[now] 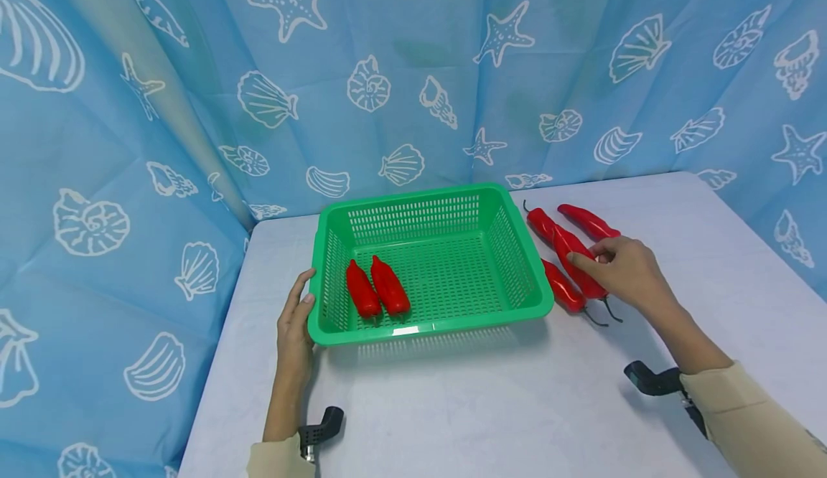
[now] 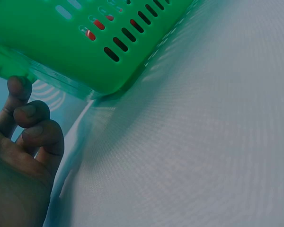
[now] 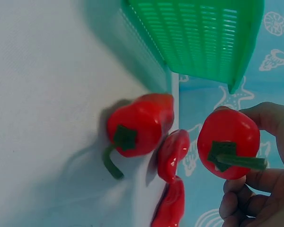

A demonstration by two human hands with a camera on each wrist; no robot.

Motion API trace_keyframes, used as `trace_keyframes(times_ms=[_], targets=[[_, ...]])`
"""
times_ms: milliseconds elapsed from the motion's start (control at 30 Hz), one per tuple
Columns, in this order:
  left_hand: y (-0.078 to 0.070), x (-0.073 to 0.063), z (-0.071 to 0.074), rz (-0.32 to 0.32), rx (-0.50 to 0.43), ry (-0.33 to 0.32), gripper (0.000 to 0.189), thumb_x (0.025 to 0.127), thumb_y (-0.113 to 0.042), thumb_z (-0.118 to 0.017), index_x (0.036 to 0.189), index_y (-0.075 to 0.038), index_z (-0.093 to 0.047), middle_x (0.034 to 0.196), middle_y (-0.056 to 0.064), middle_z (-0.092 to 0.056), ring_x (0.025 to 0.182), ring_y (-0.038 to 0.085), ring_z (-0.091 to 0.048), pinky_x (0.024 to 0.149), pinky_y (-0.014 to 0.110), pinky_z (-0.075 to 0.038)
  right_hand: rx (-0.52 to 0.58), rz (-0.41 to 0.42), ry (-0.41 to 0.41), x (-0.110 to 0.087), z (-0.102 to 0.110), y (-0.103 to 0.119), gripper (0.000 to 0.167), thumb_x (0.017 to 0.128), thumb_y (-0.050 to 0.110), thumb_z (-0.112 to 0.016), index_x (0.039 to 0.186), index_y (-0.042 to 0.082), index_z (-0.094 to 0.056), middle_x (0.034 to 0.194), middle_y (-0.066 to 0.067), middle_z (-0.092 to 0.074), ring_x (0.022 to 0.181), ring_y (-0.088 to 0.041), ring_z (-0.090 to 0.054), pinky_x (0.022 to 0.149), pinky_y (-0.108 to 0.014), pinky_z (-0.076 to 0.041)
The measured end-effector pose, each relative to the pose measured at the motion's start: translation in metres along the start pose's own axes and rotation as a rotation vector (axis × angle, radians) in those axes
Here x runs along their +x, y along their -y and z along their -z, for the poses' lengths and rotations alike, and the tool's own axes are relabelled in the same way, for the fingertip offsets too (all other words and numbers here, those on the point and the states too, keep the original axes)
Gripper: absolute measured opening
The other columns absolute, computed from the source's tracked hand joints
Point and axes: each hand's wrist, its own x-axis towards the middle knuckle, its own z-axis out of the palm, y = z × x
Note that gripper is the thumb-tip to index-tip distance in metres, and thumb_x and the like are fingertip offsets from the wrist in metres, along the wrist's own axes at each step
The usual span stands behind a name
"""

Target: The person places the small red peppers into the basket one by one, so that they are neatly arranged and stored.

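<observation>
My right hand (image 1: 629, 270) pinches a long red pepper (image 1: 571, 252) between thumb and fingers, just right of the basket. In the right wrist view the held red pepper's green stem (image 3: 241, 161) points toward the camera. Close around it on the table lie a red pepper (image 1: 561, 288) nearer me, another (image 1: 541, 224) partly hidden behind it and a third (image 1: 589, 220) farther back. My left hand (image 1: 295, 331) is at the left side of the green basket (image 1: 429, 329), its fingertips at the rim and its fingers loosely bent in the left wrist view.
Two red peppers (image 1: 377, 290) lie side by side in the basket's left part. A white cloth (image 1: 439, 406) covers the table. Behind and to the left hangs a blue curtain (image 1: 400, 62) with shell and starfish prints, right along the table's far edge.
</observation>
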Motion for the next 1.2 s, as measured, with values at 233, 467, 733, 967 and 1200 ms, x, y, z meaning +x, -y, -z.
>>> trace_keyframes(times_ms=[233, 467, 733, 967, 1200], targets=[[0.001, 0.001, 0.001, 0.0, 0.01, 0.001, 0.042, 0.104, -0.041, -0.045, 0.145, -0.033, -0.051, 0.14, -0.005, -0.052, 0.101, 0.024, -0.059, 0.075, 0.026, -0.054, 0.021, -0.006, 0.01, -0.004, 0.005, 0.01, 0.057, 0.081, 0.031, -0.084, 0.117, -0.006, -0.06, 0.102, -0.022, -0.057, 0.09, -0.037, -0.056, 0.055, -0.028, -0.054], [0.001, 0.001, 0.001, 0.001, 0.022, -0.004, 0.043, 0.103, -0.042, -0.046, 0.145, -0.035, -0.051, 0.142, -0.006, -0.051, 0.104, 0.024, -0.06, 0.078, 0.028, -0.056, 0.032, 0.009, 0.005, -0.006, 0.009, 0.02, 0.059, 0.081, 0.029, -0.084, 0.119, -0.007, -0.058, 0.106, -0.024, -0.056, 0.093, -0.04, -0.056, 0.058, -0.034, -0.057], [0.001, 0.001, 0.002, -0.003, 0.019, -0.001, 0.044, 0.102, -0.044, -0.047, 0.145, -0.035, -0.051, 0.144, -0.008, -0.048, 0.105, 0.025, -0.059, 0.078, 0.027, -0.055, 0.041, -0.001, 0.018, -0.006, 0.01, 0.03, 0.06, 0.08, 0.03, -0.084, 0.12, -0.005, -0.057, 0.107, -0.023, -0.056, 0.095, -0.041, -0.055, 0.059, -0.034, -0.057], [0.001, 0.001, 0.002, -0.013, 0.004, 0.011, 0.043, 0.103, -0.043, -0.046, 0.145, -0.033, -0.051, 0.144, -0.005, -0.048, 0.106, 0.025, -0.057, 0.077, 0.027, -0.054, 0.043, 0.008, 0.019, -0.005, 0.011, 0.04, 0.058, 0.082, 0.033, -0.083, 0.12, -0.004, -0.058, 0.107, -0.022, -0.056, 0.098, -0.041, -0.054, 0.062, -0.037, -0.057], [0.001, 0.002, 0.001, -0.004, 0.006, 0.013, 0.043, 0.103, -0.042, -0.046, 0.145, -0.035, -0.051, 0.147, -0.01, -0.045, 0.114, 0.024, -0.055, 0.082, 0.028, -0.054, 0.06, 0.012, 0.035, -0.005, 0.011, 0.048, 0.059, 0.084, 0.034, -0.081, 0.122, -0.005, -0.059, 0.108, -0.022, -0.057, 0.098, -0.039, -0.054, 0.064, -0.037, -0.057]])
